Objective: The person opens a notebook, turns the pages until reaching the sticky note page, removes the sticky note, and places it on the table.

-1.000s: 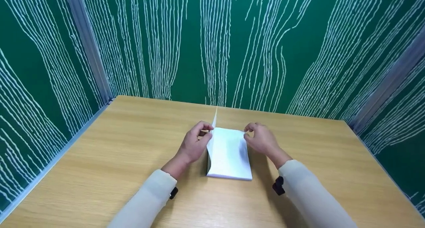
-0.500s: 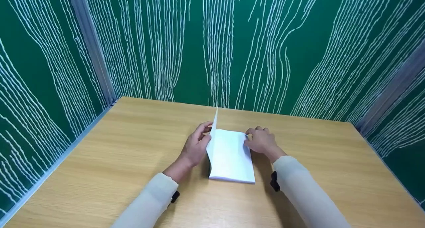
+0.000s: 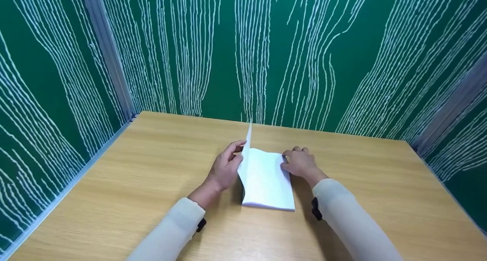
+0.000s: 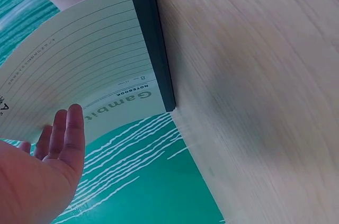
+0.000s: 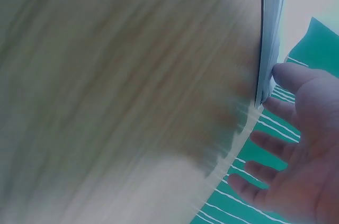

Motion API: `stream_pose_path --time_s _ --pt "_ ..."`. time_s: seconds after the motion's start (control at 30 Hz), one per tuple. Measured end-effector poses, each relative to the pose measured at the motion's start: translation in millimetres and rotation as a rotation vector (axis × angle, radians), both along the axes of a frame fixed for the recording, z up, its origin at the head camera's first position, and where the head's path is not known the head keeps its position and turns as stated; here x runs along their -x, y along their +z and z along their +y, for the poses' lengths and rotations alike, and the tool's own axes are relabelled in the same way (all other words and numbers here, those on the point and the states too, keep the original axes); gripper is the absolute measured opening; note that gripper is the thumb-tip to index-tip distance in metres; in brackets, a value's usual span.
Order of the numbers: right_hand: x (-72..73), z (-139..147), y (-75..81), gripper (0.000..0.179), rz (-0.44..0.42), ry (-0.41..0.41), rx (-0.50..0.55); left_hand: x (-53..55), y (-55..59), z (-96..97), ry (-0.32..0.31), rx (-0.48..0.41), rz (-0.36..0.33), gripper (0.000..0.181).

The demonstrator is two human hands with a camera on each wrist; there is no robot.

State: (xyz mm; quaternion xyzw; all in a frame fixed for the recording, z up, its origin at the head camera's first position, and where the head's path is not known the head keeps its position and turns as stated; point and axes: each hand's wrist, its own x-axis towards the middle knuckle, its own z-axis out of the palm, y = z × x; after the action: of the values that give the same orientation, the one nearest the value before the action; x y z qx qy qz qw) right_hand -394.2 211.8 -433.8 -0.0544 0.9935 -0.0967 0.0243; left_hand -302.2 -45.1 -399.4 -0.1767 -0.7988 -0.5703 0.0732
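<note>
- White notebook (image 3: 268,185) lies open on the table (image 3: 152,166).
- Left hand (image 3: 224,169) loose, I note, apparently propping the cover (image 4: 100,54) upright.
- Right hand (image 3: 300,164) unclenched, touching 1 far corner (image 3: 280,156), seemingly to steady it.

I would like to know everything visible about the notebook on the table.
The rectangular paper notebook lies opened on the light-brown wooden table, its white pages looking blank. Its pale, lined paper cover, printed "Gambit" and "NOTEBOOK", stands raised along the dark spine strip. The bare left hand touches this cover; the bare right hand touches the pages at far right.
</note>
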Motion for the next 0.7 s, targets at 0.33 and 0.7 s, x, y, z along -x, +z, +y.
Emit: stream_pose_path --time_s 0.33,0.7 --pt "2.5 -2.6 -0.4 0.042 0.079 0.035 0.021 2.4 0.0 -1.1 -0.012 0.003 0.006 0.044" --pt "4.2 -3.8 -2.2 0.035 0.104 0.034 0.068 2.7 -2.8 1.2 -0.009 -0.006 -0.013 0.044"
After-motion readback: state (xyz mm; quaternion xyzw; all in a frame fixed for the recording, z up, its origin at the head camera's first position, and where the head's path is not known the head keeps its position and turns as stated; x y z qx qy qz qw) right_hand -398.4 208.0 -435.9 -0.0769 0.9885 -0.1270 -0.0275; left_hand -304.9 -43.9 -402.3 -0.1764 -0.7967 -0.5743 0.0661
